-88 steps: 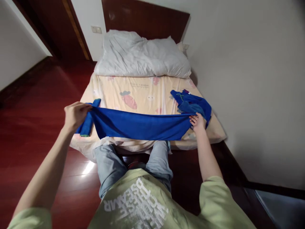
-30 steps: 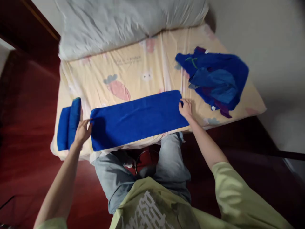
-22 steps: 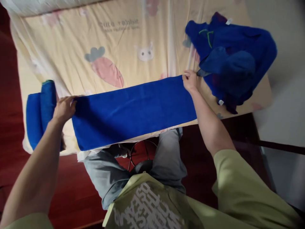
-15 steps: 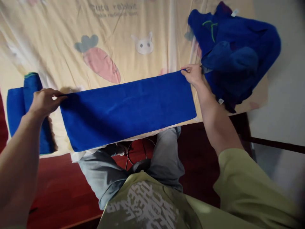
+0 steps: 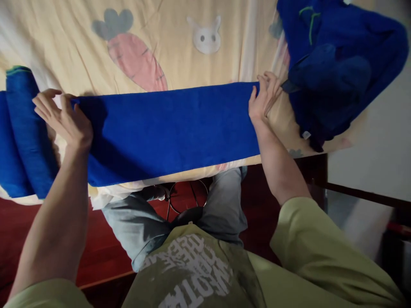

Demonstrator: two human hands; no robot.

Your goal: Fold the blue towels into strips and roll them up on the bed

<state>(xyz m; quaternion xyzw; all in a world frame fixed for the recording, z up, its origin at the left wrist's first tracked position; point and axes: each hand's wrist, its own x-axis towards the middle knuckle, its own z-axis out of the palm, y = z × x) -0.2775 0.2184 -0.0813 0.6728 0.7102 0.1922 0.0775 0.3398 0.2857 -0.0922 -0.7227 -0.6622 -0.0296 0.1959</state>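
A long blue towel (image 5: 176, 128) lies flat as a strip along the near edge of the bed-like surface. At its far left corner is my left hand (image 5: 66, 117), with fingers spread and the thumb side against the cloth. My right hand (image 5: 265, 96) rests by the far right corner, fingers apart, touching the short edge. Neither hand is closed around the fabric. Left of my left hand lies blue cloth (image 5: 27, 128) in thick folds or rolls with green edging. Beyond my right hand sits a crumpled heap of blue fabric (image 5: 337, 81).
A cream sheet (image 5: 231, 64) printed with a carrot and a rabbit face covers the surface. Its near edge runs just in front of my knees (image 5: 224, 205). A pale wall (image 5: 379, 162) stands at the right, and red flooring (image 5: 263, 214) shows below.
Both hands have gone from pinching the towel's far corners to spread fingers at its short edges. The towel now lies flatter, and the view has shifted.
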